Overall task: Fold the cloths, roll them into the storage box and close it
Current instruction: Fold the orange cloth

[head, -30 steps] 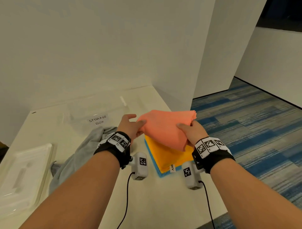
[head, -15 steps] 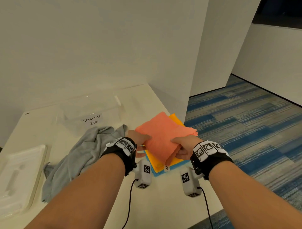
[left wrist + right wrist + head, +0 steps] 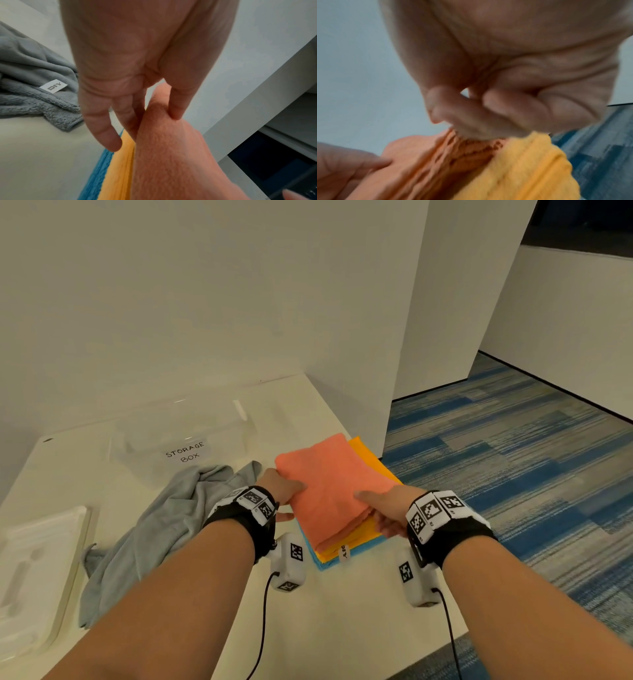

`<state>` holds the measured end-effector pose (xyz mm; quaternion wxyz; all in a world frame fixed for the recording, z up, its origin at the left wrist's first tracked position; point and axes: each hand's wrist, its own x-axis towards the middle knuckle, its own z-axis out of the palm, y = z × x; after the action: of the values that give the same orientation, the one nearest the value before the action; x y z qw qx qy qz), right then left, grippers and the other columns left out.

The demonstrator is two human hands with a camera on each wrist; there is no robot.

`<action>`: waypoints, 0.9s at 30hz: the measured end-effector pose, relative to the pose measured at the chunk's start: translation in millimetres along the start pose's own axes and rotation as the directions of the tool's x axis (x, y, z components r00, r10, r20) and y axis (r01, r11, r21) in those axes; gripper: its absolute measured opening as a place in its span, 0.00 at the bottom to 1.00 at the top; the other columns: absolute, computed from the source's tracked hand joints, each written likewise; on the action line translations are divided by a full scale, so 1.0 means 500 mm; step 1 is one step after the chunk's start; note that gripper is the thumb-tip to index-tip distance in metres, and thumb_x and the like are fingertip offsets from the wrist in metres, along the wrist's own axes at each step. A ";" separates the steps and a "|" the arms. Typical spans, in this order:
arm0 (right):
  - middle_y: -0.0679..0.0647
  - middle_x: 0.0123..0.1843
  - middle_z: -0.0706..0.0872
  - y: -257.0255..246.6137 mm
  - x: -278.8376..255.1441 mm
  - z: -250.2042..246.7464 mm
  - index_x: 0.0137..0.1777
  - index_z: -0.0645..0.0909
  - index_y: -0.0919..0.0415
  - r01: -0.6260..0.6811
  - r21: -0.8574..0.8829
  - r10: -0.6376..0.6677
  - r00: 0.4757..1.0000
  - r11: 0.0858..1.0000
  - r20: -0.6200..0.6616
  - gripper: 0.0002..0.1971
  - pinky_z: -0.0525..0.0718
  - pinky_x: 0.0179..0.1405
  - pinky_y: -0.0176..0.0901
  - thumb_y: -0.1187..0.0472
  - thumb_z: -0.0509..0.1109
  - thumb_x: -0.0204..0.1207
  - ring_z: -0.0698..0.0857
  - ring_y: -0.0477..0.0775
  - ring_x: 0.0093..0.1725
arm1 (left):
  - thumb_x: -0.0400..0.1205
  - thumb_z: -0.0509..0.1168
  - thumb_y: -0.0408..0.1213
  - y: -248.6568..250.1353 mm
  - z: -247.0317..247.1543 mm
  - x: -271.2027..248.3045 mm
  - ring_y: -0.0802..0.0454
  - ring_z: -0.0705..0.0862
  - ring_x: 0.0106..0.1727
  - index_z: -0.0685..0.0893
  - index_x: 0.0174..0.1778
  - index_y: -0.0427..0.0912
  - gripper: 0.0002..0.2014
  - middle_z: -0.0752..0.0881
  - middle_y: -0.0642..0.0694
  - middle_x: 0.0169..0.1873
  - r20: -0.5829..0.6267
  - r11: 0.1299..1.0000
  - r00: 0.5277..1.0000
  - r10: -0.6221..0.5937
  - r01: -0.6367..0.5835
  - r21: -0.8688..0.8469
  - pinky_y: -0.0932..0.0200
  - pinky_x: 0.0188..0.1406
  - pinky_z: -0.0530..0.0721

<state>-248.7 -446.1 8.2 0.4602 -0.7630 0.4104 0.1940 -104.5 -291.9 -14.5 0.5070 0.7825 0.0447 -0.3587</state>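
Big white counter (image 3: 342, 628) against a white wall, with blue striped carpet (image 3: 513, 474) off to the right.

At the back, a clear storage box (image 3: 178, 440) with a paper label reading "STORAGE BOX", open on top. At the far left edge, its white lid (image 3: 37, 570) lying flat on the counter, well apart from the box.

Between lid and stack, a gray cloth (image 3: 154, 529) lying crumpled and not folded, one end just in front of the box. A small white tag reading "DIY" sewn on it, seen from the left wrist.

Near the right edge of the counter, a stack of folded cloths: blue cloth (image 3: 317, 563) at the bottom, yellow cloth (image 3: 368, 463) on it, pink cloth (image 3: 329, 487) on top. Pink cloth folded thick, lying across the yellow one.

Left hand (image 3: 281, 487) on the left side of the pink cloth, pinching its edge: thumb on top, fingers (image 3: 102, 128) tucked under, little one touching the yellow cloth.

Right hand (image 3: 387, 505) on the right side of the pink cloth, thumb flat on top, fingers (image 3: 479, 119) curled under its layered edge and clamped on it, just above the yellow cloth.
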 end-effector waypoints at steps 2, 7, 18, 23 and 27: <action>0.54 0.30 0.78 -0.013 0.010 -0.023 0.33 0.72 0.62 0.049 -0.161 -0.073 0.986 0.986 -0.150 0.26 0.75 0.32 0.40 0.39 0.58 0.81 0.75 0.49 0.27 | 0.81 0.69 0.39 -0.008 -0.002 0.000 0.44 0.81 0.58 0.76 0.63 0.39 0.17 0.80 0.41 0.58 0.002 1.000 1.000 -0.028 0.028 0.007 0.44 0.50 0.84; 0.54 0.36 0.77 -0.026 0.053 -0.039 0.39 0.73 0.60 0.121 -0.179 -0.195 0.851 0.976 -0.488 0.15 0.66 0.27 0.42 0.48 0.64 0.77 0.75 0.52 0.33 | 0.82 0.66 0.40 -0.010 -0.001 -0.008 0.45 0.81 0.59 0.76 0.64 0.43 0.15 0.82 0.43 0.59 0.077 0.999 0.996 0.038 -0.037 -0.010 0.47 0.52 0.83; 0.58 0.71 0.78 -0.025 0.084 -0.022 0.78 0.64 0.60 0.316 -0.010 -0.301 0.894 0.949 -0.333 0.38 0.74 0.58 0.48 0.33 0.60 0.77 0.79 0.61 0.67 | 0.79 0.54 0.17 0.029 0.005 -0.055 0.40 0.83 0.61 0.75 0.70 0.44 0.26 0.83 0.41 0.63 0.344 0.922 0.897 0.278 -0.148 -0.358 0.46 0.50 0.84; 0.60 0.67 0.81 -0.039 0.089 -0.036 0.74 0.70 0.62 0.311 -0.013 -0.305 0.922 0.950 -0.240 0.37 0.73 0.52 0.45 0.32 0.57 0.78 0.81 0.59 0.60 | 0.77 0.53 0.17 0.043 0.001 -0.054 0.40 0.84 0.56 0.76 0.70 0.43 0.27 0.84 0.40 0.60 0.322 0.911 0.906 0.274 -0.137 -0.390 0.49 0.40 0.85; 0.59 0.62 0.84 -0.051 0.099 -0.055 0.67 0.78 0.61 0.338 -0.051 -0.338 0.895 0.940 -0.290 0.26 0.75 0.50 0.44 0.40 0.64 0.79 0.82 0.59 0.57 | 0.80 0.57 0.22 0.052 0.001 -0.029 0.39 0.82 0.61 0.75 0.69 0.47 0.23 0.83 0.41 0.61 0.288 0.927 0.932 0.221 -0.109 -0.359 0.40 0.51 0.85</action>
<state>-201.3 -485.7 2.4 0.4209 -0.8427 0.3355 -0.0049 -104.1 -300.6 14.2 0.6625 0.6155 -0.0450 -0.4244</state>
